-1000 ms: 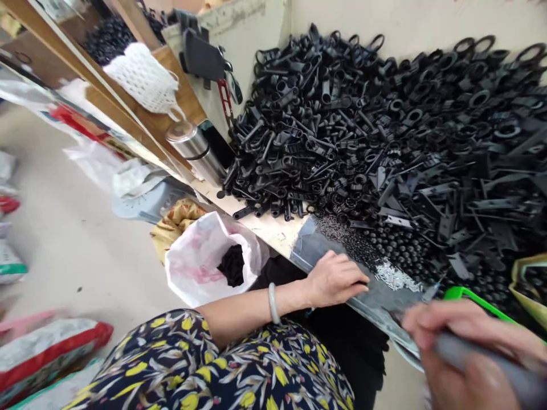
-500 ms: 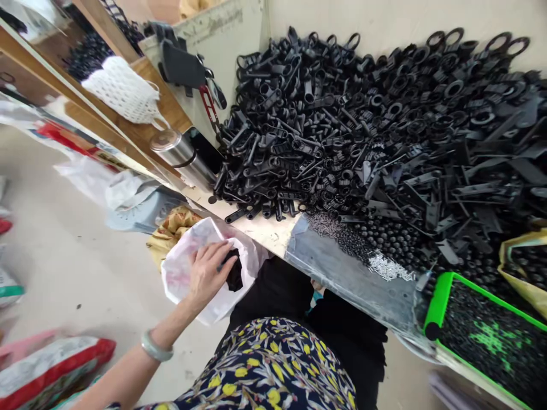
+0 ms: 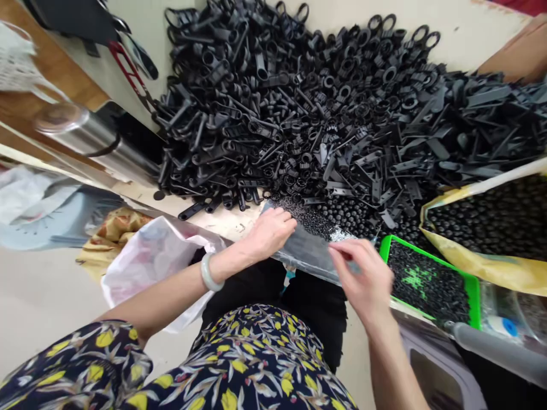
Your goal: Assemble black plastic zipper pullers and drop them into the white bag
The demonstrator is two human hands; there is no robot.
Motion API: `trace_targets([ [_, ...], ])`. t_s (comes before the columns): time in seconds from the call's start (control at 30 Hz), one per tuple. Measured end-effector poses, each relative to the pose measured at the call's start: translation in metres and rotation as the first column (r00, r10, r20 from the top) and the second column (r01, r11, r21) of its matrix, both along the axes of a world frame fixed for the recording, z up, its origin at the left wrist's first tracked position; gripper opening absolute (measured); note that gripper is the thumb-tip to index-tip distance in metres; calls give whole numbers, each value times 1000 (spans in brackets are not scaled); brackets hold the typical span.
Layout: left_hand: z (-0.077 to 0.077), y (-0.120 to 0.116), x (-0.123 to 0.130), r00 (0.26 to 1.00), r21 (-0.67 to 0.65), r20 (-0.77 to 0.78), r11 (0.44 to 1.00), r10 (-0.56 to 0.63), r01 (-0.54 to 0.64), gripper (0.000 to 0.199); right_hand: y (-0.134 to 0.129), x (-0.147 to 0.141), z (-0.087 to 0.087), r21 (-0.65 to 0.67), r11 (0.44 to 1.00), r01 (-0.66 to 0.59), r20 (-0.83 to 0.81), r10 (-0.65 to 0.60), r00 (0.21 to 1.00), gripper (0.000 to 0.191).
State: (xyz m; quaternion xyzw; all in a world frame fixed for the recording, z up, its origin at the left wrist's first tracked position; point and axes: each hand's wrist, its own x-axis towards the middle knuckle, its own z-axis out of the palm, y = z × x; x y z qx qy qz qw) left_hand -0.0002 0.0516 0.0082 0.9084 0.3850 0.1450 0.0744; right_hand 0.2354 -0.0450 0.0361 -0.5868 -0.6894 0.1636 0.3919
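Note:
My left hand [image 3: 273, 232] is over the grey mat [image 3: 310, 253] at the bench edge, its fingers curled beside a heap of tiny dark grains [image 3: 294, 209]. What those fingers hold, if anything, is hidden. To its right, my right hand [image 3: 366, 278] has thumb and forefinger brought together just in front of a small heap of silvery-white pins [image 3: 341, 234]. Anything in that pinch is too small to make out. Small round black pieces [image 3: 348, 212] lie behind the pins.
A large heap of black plastic parts [image 3: 265, 114] covers the bench behind. At right are a green-rimmed tray [image 3: 472, 293] of black bits and a yellow sack [image 3: 491, 267] of black balls. On the left stand a steel flask [image 3: 102, 142] and a white bag [image 3: 149, 256].
My left hand has come out of the white bag and moved right, onto the bench edge. My right hand has come into view near the pins. The view has shifted right.

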Motion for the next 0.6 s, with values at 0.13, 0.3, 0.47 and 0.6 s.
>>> trace_targets([
  [0.13,-19,-6,-6,977,1,80,980,198,-199,22,36,-14,-32,-64,995,-71,315,88,945,17],
  [0.3,-27,-6,-14,933,-79,141,943,331,-323,16,54,-27,-56,15,1000,7,525,-13,851,20],
  [0.47,-28,-6,4,936,-78,92,939,340,-334,21,53,-24,-51,20,994,-103,554,75,829,19],
  [0.6,-26,-7,3,939,-92,82,941,333,-326,21,50,-18,-47,-36,982,-187,528,178,831,20],
])
